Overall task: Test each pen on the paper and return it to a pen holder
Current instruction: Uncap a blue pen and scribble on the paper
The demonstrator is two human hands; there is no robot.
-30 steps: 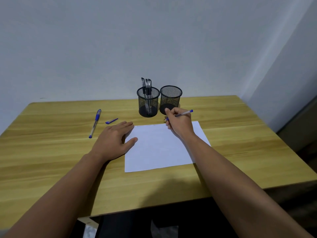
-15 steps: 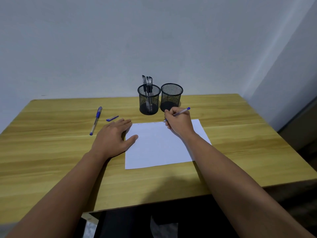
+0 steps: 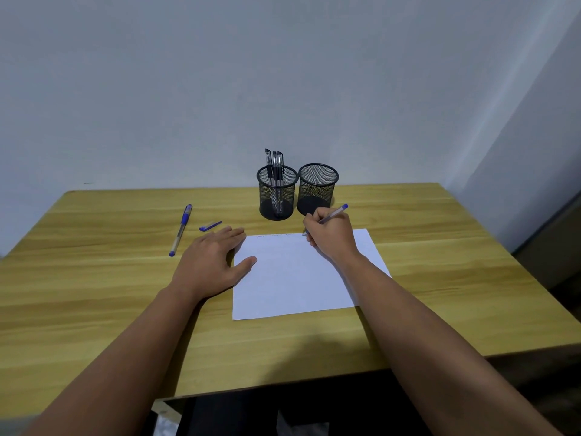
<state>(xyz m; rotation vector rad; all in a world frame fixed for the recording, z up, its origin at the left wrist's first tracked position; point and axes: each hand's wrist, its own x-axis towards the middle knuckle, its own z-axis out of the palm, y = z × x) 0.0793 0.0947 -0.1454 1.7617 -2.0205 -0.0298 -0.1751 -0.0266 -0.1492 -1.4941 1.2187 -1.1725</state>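
Pens are seen in three places. One blue-ended pen (image 3: 334, 213) is held in the grip of the right hand (image 3: 331, 236), a little right of the frame's centre; the fingers are curled round its barrel, its blue end is pointed toward the upper right, and its tip is set at the top edge of the white paper (image 3: 298, 275), where a faint line of scribbles can be made out. A second blue pen (image 3: 180, 229) is laid on the wooden table (image 3: 94, 278) at centre left, uncapped or not cannot be told, with a loose blue cap (image 3: 210, 226) beside it to the right. Three black pens (image 3: 274, 165) are stood upright in the left mesh pen holder (image 3: 277, 191), just above the frame's centre. A second mesh pen holder (image 3: 317, 188) is placed just beside it on the right, with no pen visible above its rim; the right hand is seen directly below it in the frame.

The left hand (image 3: 209, 262) is laid flat with fingers spread and nothing held; the palm is rested on the table, the thumb is placed on the paper's left edge. The paper is laid at the frame's centre, between the two forearms. A pale wall (image 3: 283, 73) is seen behind the table
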